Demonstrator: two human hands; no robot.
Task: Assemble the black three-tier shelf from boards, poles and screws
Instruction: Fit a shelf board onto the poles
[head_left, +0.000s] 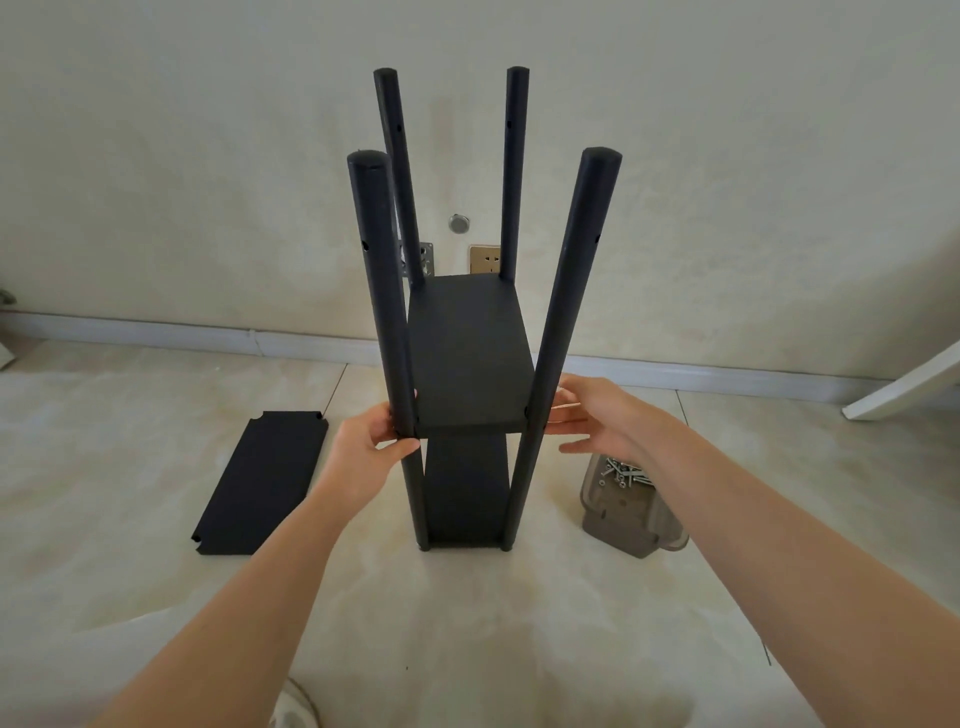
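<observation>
Two bare forearms reach in from the bottom edge toward a partly built black shelf (470, 364) standing upright on the pale tiled floor (467, 623). The left hand (363, 452) grips the near left pole (387, 322) at the height of the middle board (470, 358), its thumb and fingers curled round the pole just below the board's front corner. The right hand (597, 415) is relaxed with fingers straight (whether the fingertips actually touch cannot be told), lying just beside the near right pole (563, 322) at the same board's other front corner. A lower board (465, 488) sits near the foot of the four matte black poles, each of which rises well above the middle board with a small hole in its upper part. To the left a loose black board (260, 483) lies flat on the floor; to the right, a grey tray (618, 519) holds silver screws (621, 474). Behind stands a cream wall (208, 156) with a socket (484, 259).
</observation>
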